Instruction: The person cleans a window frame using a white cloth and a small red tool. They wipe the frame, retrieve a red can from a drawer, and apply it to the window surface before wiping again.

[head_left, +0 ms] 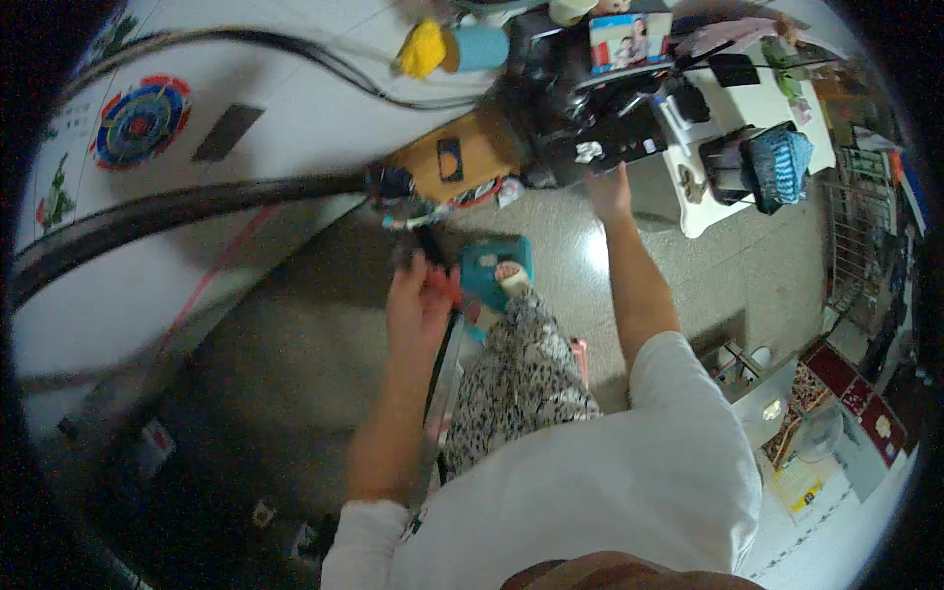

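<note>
My left hand (417, 310) is blurred, its fingers curled about a small red object (444, 286) whose kind I cannot make out. Just beyond it a dark bar (430, 245) runs up towards a wooden board (483, 158). My right hand (611, 195) reaches forward to the front edge of a black surface (568, 168). Its fingertips meet that edge, and whether they grip it is hidden. A crumpled white piece (588, 152) lies just past those fingers. On the wooden board rests a dark, phone-like rectangle (450, 160).
A teal stool or step (476, 254) stands under my foot. Thick black cables (199, 193) arc across at left. At right, a white table (712, 210) bears a black bin with blue striped cloth (783, 166). A yellow object (422, 50) and blue cylinder (479, 49) are at the top.
</note>
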Available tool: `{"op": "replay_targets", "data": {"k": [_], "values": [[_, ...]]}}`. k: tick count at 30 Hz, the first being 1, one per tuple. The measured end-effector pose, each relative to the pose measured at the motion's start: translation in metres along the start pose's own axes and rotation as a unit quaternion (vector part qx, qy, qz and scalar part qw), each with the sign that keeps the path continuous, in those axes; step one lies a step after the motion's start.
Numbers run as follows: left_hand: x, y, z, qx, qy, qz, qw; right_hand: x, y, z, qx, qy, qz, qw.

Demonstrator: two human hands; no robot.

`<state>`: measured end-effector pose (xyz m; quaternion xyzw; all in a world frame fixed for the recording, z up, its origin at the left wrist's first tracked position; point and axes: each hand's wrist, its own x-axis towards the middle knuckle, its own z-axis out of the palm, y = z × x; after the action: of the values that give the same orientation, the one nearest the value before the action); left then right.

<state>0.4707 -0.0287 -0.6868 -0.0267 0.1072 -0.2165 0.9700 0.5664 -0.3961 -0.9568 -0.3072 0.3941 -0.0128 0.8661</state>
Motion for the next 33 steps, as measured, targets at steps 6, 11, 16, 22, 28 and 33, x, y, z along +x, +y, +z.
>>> {"op": "replay_targets", "data": {"k": [6,11,16,22,28,33], "values": [[0.045,0.022,0.074,0.232,0.368,0.092,0.896,-0.143,0.008,0.094,-0.214,-0.232,0.147,0.937],[0.03,0.017,0.094,0.385,0.314,0.107,0.862,-0.269,-0.009,0.192,-0.219,-0.408,0.196,0.865],[0.0,-0.003,0.141,0.538,0.331,0.064,0.773,-0.345,-0.01,0.239,-0.3,-0.531,0.152,0.778],[-0.065,0.008,0.145,0.599,0.34,0.181,0.702,-0.43,0.013,0.242,-0.299,-0.455,0.148,0.826],[-0.123,0.023,0.125,0.673,0.32,0.273,0.609,-0.432,0.046,0.178,-0.392,-0.28,0.257,0.838],[-0.204,0.067,0.025,0.828,0.277,0.215,0.437,-0.335,0.05,0.087,-0.368,-0.048,0.261,0.891]]}}
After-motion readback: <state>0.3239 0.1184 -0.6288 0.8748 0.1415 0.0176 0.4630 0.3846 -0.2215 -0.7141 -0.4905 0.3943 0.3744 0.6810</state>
